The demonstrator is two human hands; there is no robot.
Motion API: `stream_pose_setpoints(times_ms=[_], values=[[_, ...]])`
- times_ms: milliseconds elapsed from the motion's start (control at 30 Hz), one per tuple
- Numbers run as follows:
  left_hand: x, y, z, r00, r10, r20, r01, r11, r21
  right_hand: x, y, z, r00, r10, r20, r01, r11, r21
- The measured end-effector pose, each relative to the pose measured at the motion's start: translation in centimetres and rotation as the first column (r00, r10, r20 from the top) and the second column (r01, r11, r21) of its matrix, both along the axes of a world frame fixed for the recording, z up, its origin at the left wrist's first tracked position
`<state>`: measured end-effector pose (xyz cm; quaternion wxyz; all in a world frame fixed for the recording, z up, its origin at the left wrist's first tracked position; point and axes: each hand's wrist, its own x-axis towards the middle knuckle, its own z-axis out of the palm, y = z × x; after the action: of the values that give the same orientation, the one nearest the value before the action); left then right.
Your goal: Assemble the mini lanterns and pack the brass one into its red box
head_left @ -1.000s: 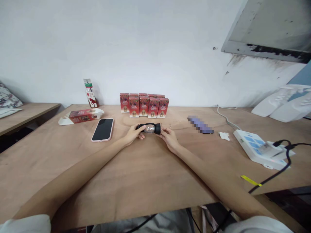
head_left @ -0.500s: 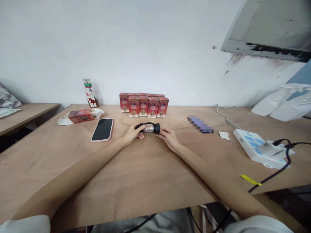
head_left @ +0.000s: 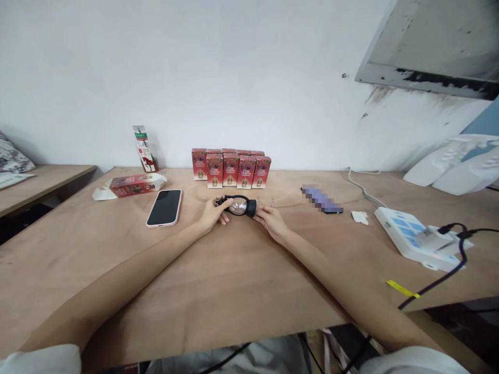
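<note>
A small black lantern (head_left: pixel 238 205) with a clear globe lies on its side between my hands, out over the middle of the wooden table (head_left: pixel 218 280). My left hand (head_left: pixel 213 213) grips its left end, fingers curled round it. My right hand (head_left: pixel 270 221) holds the black cap end with its fingertips. Just behind the lantern stands a group of several red boxes (head_left: pixel 231 168).
A phone with a pink case (head_left: pixel 165 208) lies left of my hands, and an opened red box (head_left: pixel 130 185) lies flat beyond it. A packet (head_left: pixel 144 149) leans on the wall. At right are a white device (head_left: pixel 415 238) with a black cable (head_left: pixel 440 278) and a scrap of white paper (head_left: pixel 359 217).
The lantern has tilted slightly, its right end dipping, as both hands shifted a little on it. Everything else stays put.
</note>
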<state>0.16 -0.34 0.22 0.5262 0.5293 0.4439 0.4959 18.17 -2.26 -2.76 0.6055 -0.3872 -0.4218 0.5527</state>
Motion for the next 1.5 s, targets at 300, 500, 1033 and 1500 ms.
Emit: stream_pose_setpoints(times_ms=[300,500,1033,1500], values=[[-0.1,0.1,-0.1,0.999,0.044,-0.006,-0.044,0.998,0.037,0.0,-0.1,0.2,0.999,0.018,-0.032,-0.021,0.995,-0.095],[-0.1,0.1,-0.1,0.998,0.055,0.028,-0.056,0.998,0.032,0.1,-0.3,0.4,0.995,0.051,-0.081,-0.060,0.992,-0.114],[-0.4,1.1,-0.8,0.977,-0.001,0.212,-0.023,0.993,0.113,-1.6,-1.2,0.0,0.968,0.067,-0.241,-0.125,0.964,-0.236],[-0.6,1.0,-0.7,0.989,0.071,0.133,-0.099,0.971,0.217,-2.1,-2.0,1.6,0.962,0.125,-0.245,-0.199,0.931,-0.305]])
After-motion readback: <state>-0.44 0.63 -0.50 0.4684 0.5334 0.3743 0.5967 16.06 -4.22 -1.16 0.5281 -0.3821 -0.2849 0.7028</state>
